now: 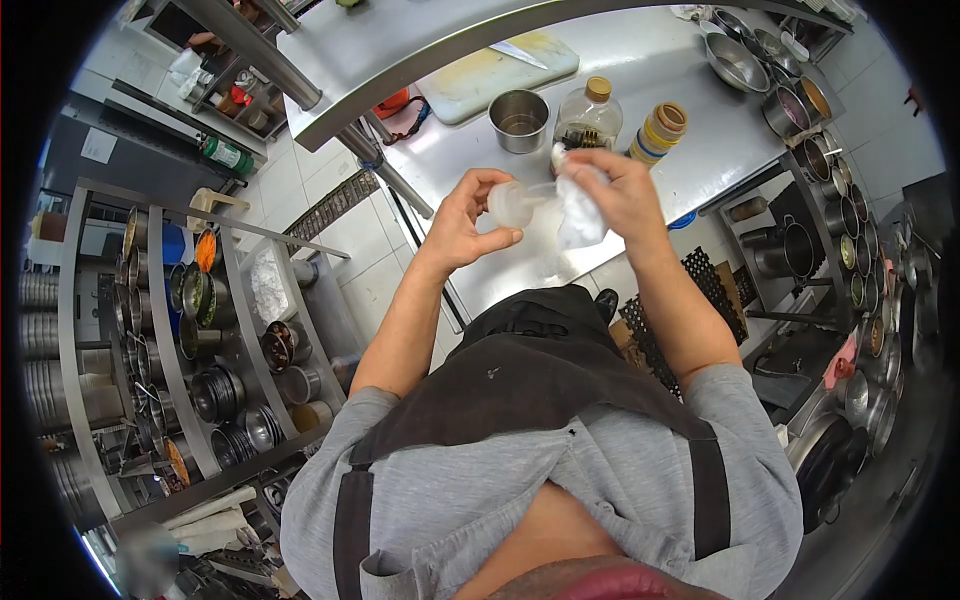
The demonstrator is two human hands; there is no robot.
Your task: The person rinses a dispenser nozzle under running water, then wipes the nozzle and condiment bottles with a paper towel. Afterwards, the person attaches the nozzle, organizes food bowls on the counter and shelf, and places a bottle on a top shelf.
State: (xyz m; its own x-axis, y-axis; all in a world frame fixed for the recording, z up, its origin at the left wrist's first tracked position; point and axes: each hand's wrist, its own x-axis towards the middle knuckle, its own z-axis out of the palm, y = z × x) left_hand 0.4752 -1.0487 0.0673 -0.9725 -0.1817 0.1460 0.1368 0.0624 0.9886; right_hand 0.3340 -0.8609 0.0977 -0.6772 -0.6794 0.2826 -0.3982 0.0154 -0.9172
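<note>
Both my hands are raised over the near edge of the steel table. My left hand [464,226] has its thumb and fingers curved round a small translucent white plastic piece [511,204] with a narrow spout pointing right. In my right hand [622,190] a crumpled white cloth or paper [582,212] is pinched, touching or close to the spout's tip. Just beyond my hands are an open steel pot [519,121], a clear jar with a yellow cap [588,118] and a yellow-labelled bottle with a brown cap [659,134].
A cutting board [497,75] with a knife [519,54] lies at the table's far side. An overhead shelf edge [450,48] crosses above. Metal bowls [736,62] and pots stand at the right. Racks with pans and food line the left.
</note>
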